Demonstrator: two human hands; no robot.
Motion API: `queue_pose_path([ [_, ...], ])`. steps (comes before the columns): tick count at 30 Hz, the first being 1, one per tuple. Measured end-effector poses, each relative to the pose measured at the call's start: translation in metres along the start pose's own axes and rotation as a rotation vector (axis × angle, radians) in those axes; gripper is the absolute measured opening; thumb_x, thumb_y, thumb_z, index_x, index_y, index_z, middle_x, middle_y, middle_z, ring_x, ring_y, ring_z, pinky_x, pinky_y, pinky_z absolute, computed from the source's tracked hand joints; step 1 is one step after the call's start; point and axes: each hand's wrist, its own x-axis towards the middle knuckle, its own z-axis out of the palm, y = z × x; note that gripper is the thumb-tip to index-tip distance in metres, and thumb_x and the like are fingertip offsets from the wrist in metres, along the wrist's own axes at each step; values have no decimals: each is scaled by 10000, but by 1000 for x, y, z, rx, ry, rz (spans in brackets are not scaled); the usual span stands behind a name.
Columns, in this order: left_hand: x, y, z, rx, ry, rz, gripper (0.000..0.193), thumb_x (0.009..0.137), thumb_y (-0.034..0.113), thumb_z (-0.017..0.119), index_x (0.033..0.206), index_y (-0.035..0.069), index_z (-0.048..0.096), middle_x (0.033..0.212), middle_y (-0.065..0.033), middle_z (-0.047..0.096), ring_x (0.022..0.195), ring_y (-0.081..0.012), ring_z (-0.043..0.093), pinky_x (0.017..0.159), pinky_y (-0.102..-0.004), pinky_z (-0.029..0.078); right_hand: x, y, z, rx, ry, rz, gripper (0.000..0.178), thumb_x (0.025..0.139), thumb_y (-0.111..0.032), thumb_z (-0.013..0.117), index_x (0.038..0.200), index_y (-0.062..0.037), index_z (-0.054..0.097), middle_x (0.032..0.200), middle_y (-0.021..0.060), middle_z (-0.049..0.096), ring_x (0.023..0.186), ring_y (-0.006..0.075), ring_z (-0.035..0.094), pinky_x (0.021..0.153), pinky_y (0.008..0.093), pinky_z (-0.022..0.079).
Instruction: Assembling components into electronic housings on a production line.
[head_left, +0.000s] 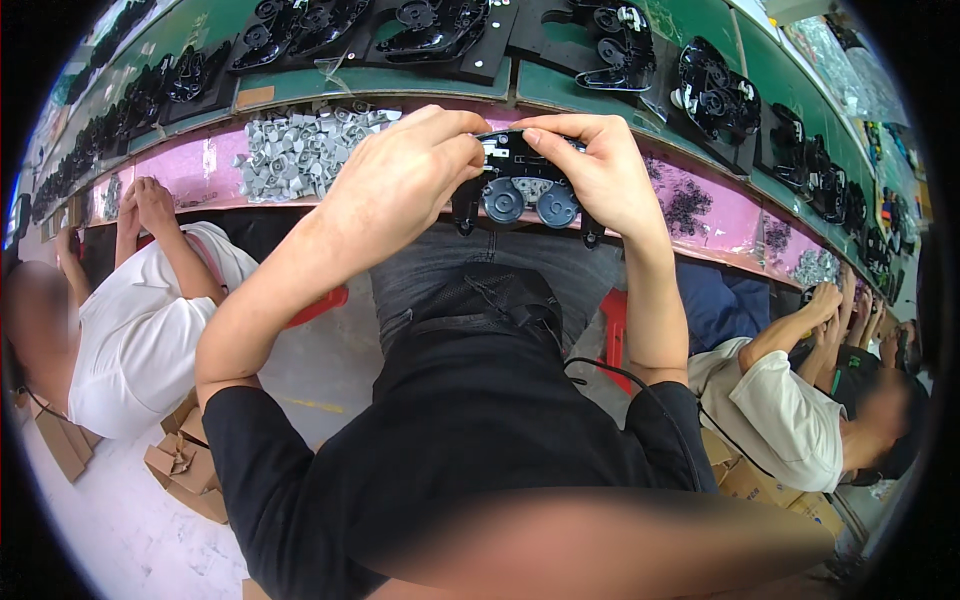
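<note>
Black shirt [470, 430] nearest; black housing [530, 185] between hands [410, 165] [605, 178]

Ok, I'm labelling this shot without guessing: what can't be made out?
All in the head view:
Black part, upper left: partly covered by the left hand.
Its upper right: partly covered by the right hand.
Its underside: faces away from the camera.
Small black pieces to the right: too small to tell their shapes.

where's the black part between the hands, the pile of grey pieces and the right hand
black part [529, 170]: head view, upper middle of its body
pile of grey pieces [299, 152]: head view, middle of the heap
right hand [609, 180]: head view, back of the hand
</note>
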Motion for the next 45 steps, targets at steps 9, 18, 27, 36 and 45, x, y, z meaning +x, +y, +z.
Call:
queue_pose_path([
  [9, -5, -10, -4, -477, 86, -446, 254, 1055, 108, 619, 1241, -41, 707, 1012, -75, 750, 824, -103, 690, 764, -276, 568, 6, 10, -10, 164, 4, 43, 251, 1010, -126, 697, 1163, 61, 767, 998, 92, 793, 881, 96, 713, 809, 247, 576],
  [18, 3, -19, 67, -1248, -39, -676, 404, 1049, 188, 673, 1343, -82, 613, 1021, -92, 729, 778, -111, 676, 727, -293, 618, -2, -3, -51, -29, 193, -116, 412, 1057, -208, 635, 1407, 11, 635, 1248, 154, 746, 1050, 140, 706, 966, 280, 536],
  [27, 96, -16, 141, -1564, 615, -721, 319, 1074, 164, 623, 1207, -125, 600, 1061, -177, 713, 932, -227, 744, 865, -340, 649, -42, -1, -86, 64, 690, -321, 282, 1078, -91, 565, 1264, 87, 682, 1221, 199, 733, 1025, 262, 754, 895, 345, 614],
  [36, 68, -12, 135, -1559, 553, -653, 498, 1074, 95, 582, 1463, -166, 411, 1350, -267, 644, 1239, -324, 681, 1042, -390, 584, -57, 68, -64, 122, 647, -198, 236, 1061, -73, 616, 1212, 85, 705, 1133, 188, 759, 945, 214, 751, 884, 324, 605],
  [45, -43, -61, 66, -761, 332, -743, 228, 1016, 134, 684, 1187, -12, 727, 1057, -121, 780, 817, -162, 728, 698, -311, 586, -71, 107, -67, 133, 685, -97, 222, 1057, -82, 630, 1204, 57, 720, 1107, 149, 771, 871, 170, 736, 795, 287, 599],
])
